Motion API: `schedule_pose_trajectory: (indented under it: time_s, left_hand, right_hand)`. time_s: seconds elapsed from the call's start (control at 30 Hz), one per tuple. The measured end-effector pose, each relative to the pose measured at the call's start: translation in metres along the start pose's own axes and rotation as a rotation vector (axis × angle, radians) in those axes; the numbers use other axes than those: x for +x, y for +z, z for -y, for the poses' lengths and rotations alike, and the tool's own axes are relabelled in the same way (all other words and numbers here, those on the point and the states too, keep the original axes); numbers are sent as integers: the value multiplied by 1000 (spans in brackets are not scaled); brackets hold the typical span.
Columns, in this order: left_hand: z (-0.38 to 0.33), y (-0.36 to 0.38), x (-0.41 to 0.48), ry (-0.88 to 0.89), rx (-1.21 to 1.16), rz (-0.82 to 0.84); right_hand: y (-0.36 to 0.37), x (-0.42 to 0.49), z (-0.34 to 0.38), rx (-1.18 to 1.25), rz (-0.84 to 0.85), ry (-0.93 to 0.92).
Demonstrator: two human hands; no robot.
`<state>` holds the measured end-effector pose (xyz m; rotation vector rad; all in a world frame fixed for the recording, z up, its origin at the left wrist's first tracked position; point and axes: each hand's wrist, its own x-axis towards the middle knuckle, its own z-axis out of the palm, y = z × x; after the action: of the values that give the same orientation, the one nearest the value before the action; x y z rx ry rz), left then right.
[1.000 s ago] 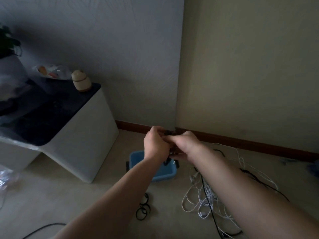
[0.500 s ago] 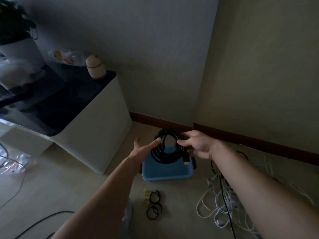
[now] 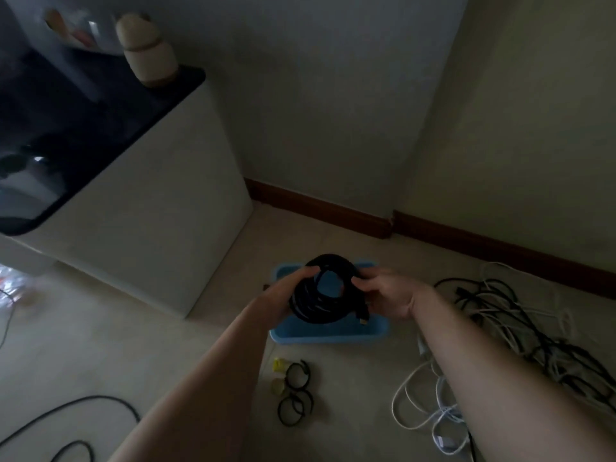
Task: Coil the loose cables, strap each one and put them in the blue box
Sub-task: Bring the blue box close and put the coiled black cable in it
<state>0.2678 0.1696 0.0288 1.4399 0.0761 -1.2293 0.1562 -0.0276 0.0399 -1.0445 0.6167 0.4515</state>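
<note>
Both hands grip one coiled black cable point(image 3: 310, 303): left hand point(image 3: 283, 295) curled round its left side, right hand point(image 3: 388, 295) pinching its right side. Coil is thick, several tidy loops, with a gold-tipped plug hanging at its lower right edge; no strap can be made out. It is held directly above the blue box point(image 3: 333, 336). Loose black and white cables point(image 3: 500, 315) lie right of the box.

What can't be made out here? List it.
Head view only.
Inside of the blue box: covered by the coiled black cable, the left hand and the right hand.
Any strap on the coil: too dark to tell.
Things on the cabinet top: blurred, cut off by the top edge.
The loose cable pile: cut by the right edge, partly behind the right forearm.
</note>
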Motion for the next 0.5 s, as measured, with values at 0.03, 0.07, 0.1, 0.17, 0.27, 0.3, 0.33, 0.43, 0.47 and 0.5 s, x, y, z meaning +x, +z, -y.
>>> schedule_pose_trajectory:
  time_s: [0.03,0.07,0.1,0.17,0.27,0.3,0.33,0.43,0.47,0.5]
  left_hand:
    - [2,0,6,-11,-3,-4]
    - [4,0,12,-21,-6,-3]
    - [7,-2,18,-30,-2,-10]
    - [15,-8,28,-54,-2,-30]
    - [27,-16,48,-38,203,-164]
    - [32,-16,54,-22,379,-215]
    - [37,-13,59,-5,555,-262]
    - [45,3,64,-20,826,-379]
    - [46,8,64,-31,874,-386]
    - [48,11,65,-41,911,-392]
  right_hand:
    - [-4,6,-5,11,-3,1]
    - [-7,13,-10,16,-7,9]
    - [-10,20,-15,18,-13,19]
    - [-13,33,-23,2,-53,46]
    - [-6,53,-30,-258,-179,68]
    - [-2,58,-30,-417,-230,76]
    - [2,62,-30,-568,-287,91]
    - [17,71,-34,-768,-419,129]
    - [22,72,-35,-804,-455,137]
    - [27,73,-38,-835,-490,139]
